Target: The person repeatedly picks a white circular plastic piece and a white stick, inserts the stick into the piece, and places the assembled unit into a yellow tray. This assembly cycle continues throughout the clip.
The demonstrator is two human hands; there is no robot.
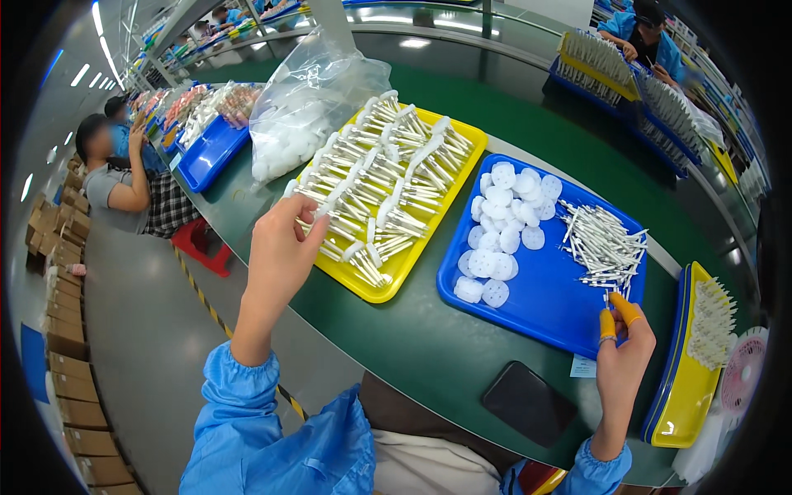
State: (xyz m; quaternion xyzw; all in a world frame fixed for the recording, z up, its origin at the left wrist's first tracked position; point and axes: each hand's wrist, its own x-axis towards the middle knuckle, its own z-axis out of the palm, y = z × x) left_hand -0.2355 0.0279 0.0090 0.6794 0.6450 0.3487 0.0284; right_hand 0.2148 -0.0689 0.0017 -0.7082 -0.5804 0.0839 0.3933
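My left hand (pixel 282 241) is over the left edge of a yellow tray (pixel 477 142), with its thumb and fingers curled together beside the white-topped sticks (pixel 388 177) lying there in rows. What those fingertips hold, if anything, is hidden. On the right, a blue tray (pixel 528 312) carries a heap of round white discs with small holes (pixel 499 210) and a pile of thin white sticks (pixel 606 243). Two fingers of my right hand (pixel 624 351) wear yellow finger cots. They pinch a thin white stick (pixel 608 299) at the pile's near end.
A clear bag of white pieces (pixel 293 132) stands behind the yellow tray. A black phone (pixel 528 403) lies near the table edge. At right are another yellow tray (pixel 681 396) with sticks and a pink fan (pixel 744 371). People sit at left and across the conveyor (pixel 528 107).
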